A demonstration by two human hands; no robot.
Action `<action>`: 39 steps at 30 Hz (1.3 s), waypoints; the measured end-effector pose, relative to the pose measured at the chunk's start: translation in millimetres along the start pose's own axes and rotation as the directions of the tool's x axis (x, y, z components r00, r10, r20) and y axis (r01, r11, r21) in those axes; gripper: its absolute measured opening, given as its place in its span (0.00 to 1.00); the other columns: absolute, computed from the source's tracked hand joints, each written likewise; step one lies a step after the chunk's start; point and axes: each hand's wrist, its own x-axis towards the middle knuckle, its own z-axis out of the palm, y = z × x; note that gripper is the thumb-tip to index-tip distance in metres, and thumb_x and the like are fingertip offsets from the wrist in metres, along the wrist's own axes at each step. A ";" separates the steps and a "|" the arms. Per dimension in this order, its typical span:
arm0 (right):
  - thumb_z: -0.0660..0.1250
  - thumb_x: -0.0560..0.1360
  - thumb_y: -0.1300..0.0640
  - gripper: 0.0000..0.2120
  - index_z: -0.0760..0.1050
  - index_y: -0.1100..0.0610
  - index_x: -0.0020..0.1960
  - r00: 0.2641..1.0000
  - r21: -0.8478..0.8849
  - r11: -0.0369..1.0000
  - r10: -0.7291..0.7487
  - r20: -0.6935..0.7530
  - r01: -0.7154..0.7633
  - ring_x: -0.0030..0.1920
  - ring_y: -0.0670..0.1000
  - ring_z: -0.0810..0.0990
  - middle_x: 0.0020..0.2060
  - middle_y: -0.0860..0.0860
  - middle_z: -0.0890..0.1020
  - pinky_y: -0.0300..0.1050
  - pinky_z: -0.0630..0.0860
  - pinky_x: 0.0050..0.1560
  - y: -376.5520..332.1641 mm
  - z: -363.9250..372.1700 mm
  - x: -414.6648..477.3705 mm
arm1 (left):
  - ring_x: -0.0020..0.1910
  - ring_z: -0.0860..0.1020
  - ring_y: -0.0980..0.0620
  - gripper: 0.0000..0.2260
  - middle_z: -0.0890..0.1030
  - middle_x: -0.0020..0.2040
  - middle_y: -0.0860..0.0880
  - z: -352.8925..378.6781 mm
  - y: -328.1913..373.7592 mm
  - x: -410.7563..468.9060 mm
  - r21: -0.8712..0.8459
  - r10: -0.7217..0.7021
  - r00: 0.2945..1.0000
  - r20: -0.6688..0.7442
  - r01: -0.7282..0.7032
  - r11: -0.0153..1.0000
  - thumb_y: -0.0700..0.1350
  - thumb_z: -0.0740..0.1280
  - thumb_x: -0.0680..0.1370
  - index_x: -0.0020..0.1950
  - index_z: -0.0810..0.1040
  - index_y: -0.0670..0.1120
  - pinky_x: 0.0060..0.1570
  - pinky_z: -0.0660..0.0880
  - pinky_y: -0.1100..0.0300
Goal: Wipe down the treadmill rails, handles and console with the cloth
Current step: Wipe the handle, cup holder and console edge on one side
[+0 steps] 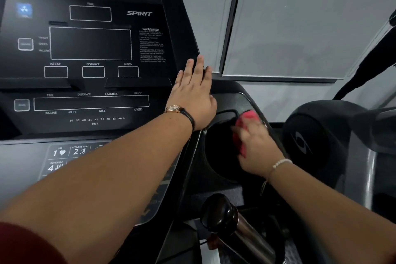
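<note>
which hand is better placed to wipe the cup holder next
Right. The right hand grips the cloth at the cup holder. The left hand lies flat against the console edge and holds nothing.

The left grip (192, 96) lies flat on the right edge of the console (90, 83). Just right of the console sits a cup holder (216, 152), with the right grip (257, 152) holding the cloth (248, 117) against its right rim. A handlebar (225, 214) stands before it, and another machine (312, 135) is further right.
</note>
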 end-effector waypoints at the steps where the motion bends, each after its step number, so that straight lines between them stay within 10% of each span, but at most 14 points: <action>1: 0.57 0.61 0.51 0.33 0.72 0.55 0.66 0.995 0.013 0.995 -0.098 -0.013 0.098 0.68 0.66 0.64 0.67 0.60 0.69 0.60 0.61 0.70 1.6 0.2 -0.8 | 0.75 0.37 0.47 0.29 0.38 0.77 0.46 0.1 0.4 0.1 -0.003 0.001 1.000 -0.002 -0.001 1.000 0.47 0.52 0.78 0.77 0.46 0.46 0.73 0.39 0.52; 8: 0.70 0.68 0.55 0.43 0.50 0.53 0.76 0.922 0.244 0.926 0.336 -0.189 -0.288 0.74 0.65 0.44 0.75 0.59 0.48 0.59 0.47 0.73 -16.2 -13.5 50.6 | 0.75 0.37 0.48 0.29 0.37 0.77 0.46 0.0 0.9 0.2 -0.007 -0.006 1.000 -0.008 0.006 1.000 0.47 0.52 0.78 0.77 0.46 0.46 0.73 0.38 0.52; 14: 0.65 0.73 0.53 0.47 0.31 0.53 0.75 0.990 -0.086 0.986 -0.143 -0.005 0.142 0.72 0.56 0.27 0.74 0.53 0.33 0.59 0.34 0.72 -45.0 -3.8 55.7 | 0.75 0.36 0.49 0.28 0.37 0.77 0.47 0.7 0.1 0.9 -0.015 -0.008 1.000 0.004 0.008 1.000 0.48 0.51 0.79 0.77 0.44 0.47 0.73 0.38 0.52; 18: 0.61 0.72 0.53 0.38 0.47 0.55 0.77 0.978 -0.066 0.987 -0.154 -0.139 0.146 0.76 0.57 0.42 0.76 0.57 0.46 0.61 0.49 0.73 -9.9 -20.3 62.0 | 0.75 0.36 0.49 0.29 0.37 0.77 0.47 0.9 0.2 0.0 -0.026 0.001 1.000 -0.002 -0.001 1.000 0.48 0.51 0.78 0.77 0.45 0.46 0.73 0.38 0.53; 22: 0.62 0.70 0.55 0.36 0.54 0.59 0.75 0.927 0.301 0.915 0.330 -0.178 -0.268 0.74 0.60 0.54 0.74 0.61 0.57 0.57 0.54 0.72 -3.2 -32.6 87.6 | 0.75 0.36 0.48 0.29 0.38 0.77 0.47 0.7 -0.3 0.4 -0.023 0.001 1.000 -0.003 -0.001 1.000 0.47 0.51 0.78 0.77 0.45 0.46 0.73 0.39 0.52; 24: 0.58 0.70 0.49 0.35 0.55 0.59 0.74 0.879 0.211 0.900 0.423 -0.218 -0.381 0.74 0.63 0.53 0.73 0.62 0.58 0.59 0.51 0.73 -13.8 -36.9 93.4 | 0.75 0.37 0.48 0.29 0.38 0.77 0.47 0.8 -0.2 0.8 -0.019 0.001 1.000 -0.003 -0.001 1.000 0.48 0.51 0.78 0.77 0.45 0.46 0.74 0.39 0.52; 29: 0.55 0.74 0.58 0.35 0.43 0.58 0.76 0.993 -0.170 0.985 -0.035 -0.111 0.015 0.73 0.64 0.34 0.75 0.63 0.43 0.64 0.41 0.73 -47.3 -0.8 59.6 | 0.75 0.36 0.49 0.29 0.37 0.77 0.47 1.4 -0.3 1.4 -0.017 -0.003 1.000 0.001 0.003 1.000 0.48 0.51 0.78 0.77 0.45 0.47 0.73 0.38 0.52; 36: 0.54 0.67 0.57 0.23 0.76 0.60 0.59 0.973 -0.239 0.943 -0.218 0.077 0.230 0.61 0.65 0.72 0.65 0.62 0.68 0.54 0.75 0.58 -20.6 1.4 11.4 | 0.75 0.36 0.49 0.29 0.37 0.77 0.47 0.8 0.1 0.5 -0.021 0.003 1.000 -0.007 -0.003 1.000 0.48 0.52 0.78 0.77 0.46 0.47 0.73 0.38 0.53; 39: 0.58 0.71 0.60 0.19 0.78 0.64 0.57 0.971 -0.224 0.947 -0.206 0.122 0.229 0.57 0.63 0.75 0.59 0.62 0.75 0.52 0.73 0.57 -34.8 -3.2 16.4 | 0.75 0.37 0.49 0.29 0.37 0.77 0.47 0.5 -0.8 1.0 -0.018 0.001 1.000 -0.010 -0.001 1.000 0.48 0.51 0.78 0.77 0.45 0.47 0.73 0.38 0.53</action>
